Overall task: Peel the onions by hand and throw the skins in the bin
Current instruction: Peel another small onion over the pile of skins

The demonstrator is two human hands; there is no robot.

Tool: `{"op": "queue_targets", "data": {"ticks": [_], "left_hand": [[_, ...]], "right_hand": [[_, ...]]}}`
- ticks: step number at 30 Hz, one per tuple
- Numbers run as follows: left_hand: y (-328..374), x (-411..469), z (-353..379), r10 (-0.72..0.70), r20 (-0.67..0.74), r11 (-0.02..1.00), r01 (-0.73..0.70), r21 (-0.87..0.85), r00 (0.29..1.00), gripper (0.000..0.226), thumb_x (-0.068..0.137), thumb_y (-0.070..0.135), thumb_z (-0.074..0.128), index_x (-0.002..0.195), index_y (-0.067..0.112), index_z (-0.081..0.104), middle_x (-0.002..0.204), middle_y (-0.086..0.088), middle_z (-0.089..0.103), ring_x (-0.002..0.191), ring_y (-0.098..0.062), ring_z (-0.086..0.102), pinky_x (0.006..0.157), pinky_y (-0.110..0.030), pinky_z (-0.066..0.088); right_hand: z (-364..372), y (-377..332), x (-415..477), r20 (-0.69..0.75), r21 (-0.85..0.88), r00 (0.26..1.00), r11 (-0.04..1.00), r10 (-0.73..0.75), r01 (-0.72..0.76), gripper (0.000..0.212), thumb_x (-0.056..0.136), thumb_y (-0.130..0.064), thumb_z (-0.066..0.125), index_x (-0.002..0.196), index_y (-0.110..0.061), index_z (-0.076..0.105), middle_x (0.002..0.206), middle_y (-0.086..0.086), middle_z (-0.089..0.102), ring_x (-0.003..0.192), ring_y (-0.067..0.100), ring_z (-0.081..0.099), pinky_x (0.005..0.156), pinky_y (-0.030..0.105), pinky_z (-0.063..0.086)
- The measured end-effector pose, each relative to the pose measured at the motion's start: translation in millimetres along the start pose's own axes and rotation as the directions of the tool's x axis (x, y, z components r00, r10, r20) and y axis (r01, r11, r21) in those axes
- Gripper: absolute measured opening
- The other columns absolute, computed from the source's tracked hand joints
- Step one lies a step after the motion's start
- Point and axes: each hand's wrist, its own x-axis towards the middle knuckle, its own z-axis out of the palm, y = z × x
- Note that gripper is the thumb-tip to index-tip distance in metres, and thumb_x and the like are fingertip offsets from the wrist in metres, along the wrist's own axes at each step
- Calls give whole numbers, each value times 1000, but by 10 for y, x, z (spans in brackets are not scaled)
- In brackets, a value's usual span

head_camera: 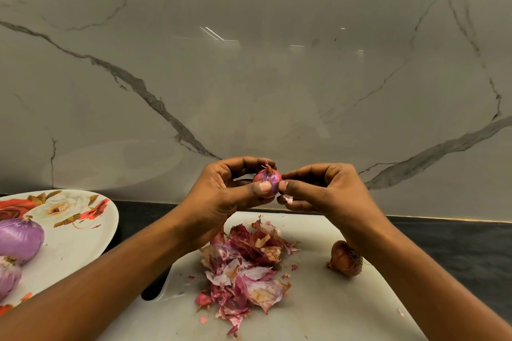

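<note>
With my left hand (pixel 219 196) gripping the onion (pixel 267 180) and my right hand (pixel 321 191) pinching a skin scrap (pixel 288 199), I should pull slowly.

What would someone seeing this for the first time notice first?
Mid-frame, the left hand holds a small onion, half peeled, while the right hand pinches at its skin. Below, a heap of purple skins lies on the white cutting board; peeled onions sit on a flowered plate at left.

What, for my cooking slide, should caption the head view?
Left hand holds a small onion, right hand peeling it, above a board piled with peelings; peeled onions sit on a plate.
</note>
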Motion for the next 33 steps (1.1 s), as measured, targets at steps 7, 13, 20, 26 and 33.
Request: {"op": "queue_targets", "data": {"ticks": [7,13,20,26,33], "left_hand": [[33,-22,18,7,33,1000,-7,-14,999,48,78,4,75,125,3,69,118,-12,77,112,-30,75,86,-32,63],[55,-31,17,17,39,1000,-17,-15,999,47,77,6,76,123,5,69,118,-12,78,111,-29,75,88,-33,63],[45,-35,25,16,48,1000,-16,0,999,46,78,5,75,124,6,70,118,-12,78,111,-30,75,88,-35,63],[84,-18,3,8,51,995,-2,-104,999,44,82,4,70,126,3,68,124,-13,75,115,-33,73,88,-38,65],[85,2,-26,13,19,994,-11,-108,1000,47,80,2,71,127,2,68,126,-14,74,115,-34,73,89,-37,64]], "right_hand": [[25,15,12,37,9,999,1000,11,-12,23,84,-16,82,106,-11,80,96,9,82,91,25,80,76,31,66],[14,16,11,43,22,999,1000,5,-6,25,82,-18,82,106,-11,80,96,9,82,91,26,80,77,32,66],[6,16,16,37,18,999,1000,-2,1,36,74,-23,84,106,-8,79,95,11,81,89,27,80,75,31,66],[-5,43,7,5,10,998,998,-61,61,20,89,2,75,108,-6,78,90,15,81,84,31,81,75,31,66],[8,6,11,30,70,998,996,-59,57,19,95,-1,70,112,-5,76,91,17,81,86,30,81,76,31,66]]}}
